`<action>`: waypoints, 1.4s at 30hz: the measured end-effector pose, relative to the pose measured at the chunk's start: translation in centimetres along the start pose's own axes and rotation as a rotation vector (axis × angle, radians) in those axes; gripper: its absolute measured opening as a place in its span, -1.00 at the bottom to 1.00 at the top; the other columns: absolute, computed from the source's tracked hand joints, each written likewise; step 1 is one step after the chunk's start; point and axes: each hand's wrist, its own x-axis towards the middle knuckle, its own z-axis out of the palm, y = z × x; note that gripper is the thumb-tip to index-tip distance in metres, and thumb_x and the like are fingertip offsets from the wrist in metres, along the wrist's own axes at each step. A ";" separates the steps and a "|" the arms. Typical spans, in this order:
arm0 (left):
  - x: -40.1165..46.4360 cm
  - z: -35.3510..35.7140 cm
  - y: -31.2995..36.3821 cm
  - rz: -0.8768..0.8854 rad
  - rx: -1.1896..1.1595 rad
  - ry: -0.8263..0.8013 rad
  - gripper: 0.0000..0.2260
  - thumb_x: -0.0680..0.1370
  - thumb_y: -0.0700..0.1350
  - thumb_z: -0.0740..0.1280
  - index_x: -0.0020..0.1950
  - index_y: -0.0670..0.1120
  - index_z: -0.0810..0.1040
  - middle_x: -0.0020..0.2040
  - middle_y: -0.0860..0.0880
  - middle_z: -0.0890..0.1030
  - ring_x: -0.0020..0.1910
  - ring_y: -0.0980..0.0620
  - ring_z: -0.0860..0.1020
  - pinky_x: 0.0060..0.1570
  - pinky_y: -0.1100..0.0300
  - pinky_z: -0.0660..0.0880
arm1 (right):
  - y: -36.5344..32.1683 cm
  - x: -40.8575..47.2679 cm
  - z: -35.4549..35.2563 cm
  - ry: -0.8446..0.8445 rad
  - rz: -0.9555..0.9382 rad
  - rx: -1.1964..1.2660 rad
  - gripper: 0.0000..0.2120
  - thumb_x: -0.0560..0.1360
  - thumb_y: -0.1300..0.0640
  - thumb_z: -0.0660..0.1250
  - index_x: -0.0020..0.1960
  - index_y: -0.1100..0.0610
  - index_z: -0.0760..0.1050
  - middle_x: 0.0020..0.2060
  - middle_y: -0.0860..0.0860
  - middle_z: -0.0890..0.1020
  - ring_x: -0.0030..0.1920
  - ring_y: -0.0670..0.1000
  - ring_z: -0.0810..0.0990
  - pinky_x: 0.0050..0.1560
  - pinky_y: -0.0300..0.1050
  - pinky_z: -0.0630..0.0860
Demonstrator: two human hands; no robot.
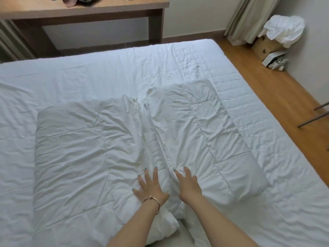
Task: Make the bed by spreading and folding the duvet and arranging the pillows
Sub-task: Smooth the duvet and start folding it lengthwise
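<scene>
- Head view: our left hand (pixel 149 186) lies flat, fingers spread, on the folded duvet (pixel 114 145) at bed centre.
- Right hand (pixel 187 182), fingers bent, presses the fold at three o'clock; grasp unclear.
- We'd best smooth outward along the seam.

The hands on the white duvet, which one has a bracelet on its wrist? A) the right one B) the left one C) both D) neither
B: only the left hand has a thin bracelet on its wrist; the right hand has a bare wrist, and both rest on the folded duvet.
</scene>
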 end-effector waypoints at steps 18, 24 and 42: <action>6.6 -0.2 3.3 0.438 0.459 -0.265 -0.51 0.63 0.16 -0.14 0.57 0.13 -0.02 0.59 0.05 -0.09 0.56 -0.01 -0.06 0.48 -0.18 -0.14 | 4.6 6.0 -4.6 -0.152 -0.005 -0.097 -0.50 0.56 -0.14 0.12 0.50 -0.23 0.20 0.53 -0.12 0.16 0.52 0.05 0.10 0.42 0.06 0.19; 7.1 -3.1 9.8 0.445 0.274 0.211 -0.61 0.62 0.09 0.06 0.17 -0.11 0.54 0.16 -0.09 0.57 0.25 -0.13 0.38 0.23 0.03 0.25 | 9.3 11.9 -11.6 0.322 0.119 0.236 -0.54 0.52 -0.07 0.25 0.42 -0.11 0.37 0.39 0.02 0.40 0.38 0.12 0.33 0.32 0.04 0.34; 18.3 1.0 15.9 0.379 0.258 0.105 0.08 0.20 0.58 0.21 0.35 0.34 -0.54 0.36 0.00 -0.65 0.34 -0.15 -0.62 0.20 -0.55 -0.28 | 24.8 22.9 -18.2 0.178 0.064 0.752 0.21 0.22 -0.10 0.59 0.49 -0.37 -0.25 0.51 -0.03 0.21 0.40 0.00 0.32 0.32 -0.11 0.28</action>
